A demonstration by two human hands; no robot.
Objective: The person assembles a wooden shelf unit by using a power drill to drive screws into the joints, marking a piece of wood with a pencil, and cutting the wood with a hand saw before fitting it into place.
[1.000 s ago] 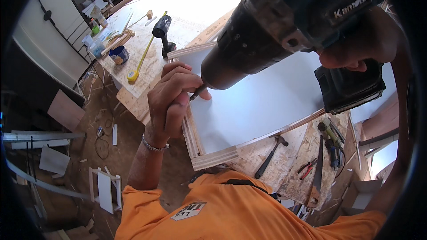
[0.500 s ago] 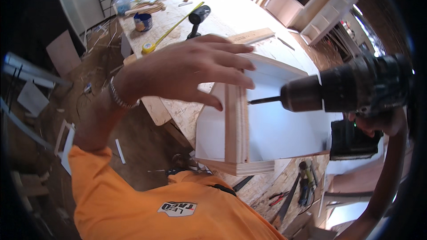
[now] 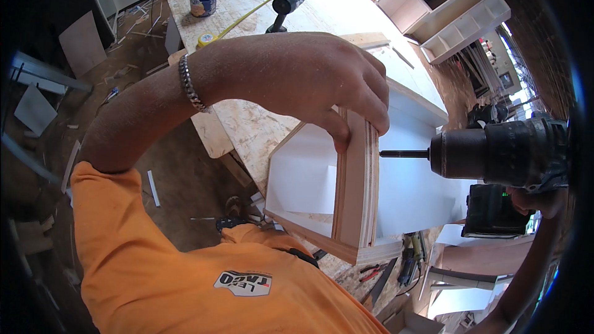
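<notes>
My left hand [image 3: 349,86] reaches over a plywood strip [image 3: 357,185], fingers on its far side and thumb on the near side, gripping its upper end. The strip belongs to a box-like wooden frame with white inner panels [image 3: 408,173]. In my right hand [image 3: 538,201] is a black cordless drill [image 3: 495,154], held level. Its long driver bit [image 3: 405,154] points left, with the tip at or very near the strip's right face, just below my left fingers. Much of the drill's handle is cut off by the dark rim.
The frame sits on a large wooden worktable [image 3: 247,124]. Another drill [image 3: 288,6], a yellow tape measure [image 3: 207,38] and a blue tub [image 3: 203,4] stand at the back left. Red pliers [image 3: 371,272] and a green-and-black power tool [image 3: 411,260] lie at the near right. Wood offcuts litter the floor.
My left hand has come down from spread fingers to grip the strip. The frame and drill appear farther right, and the strip has turned slightly; the view has shifted as well.
</notes>
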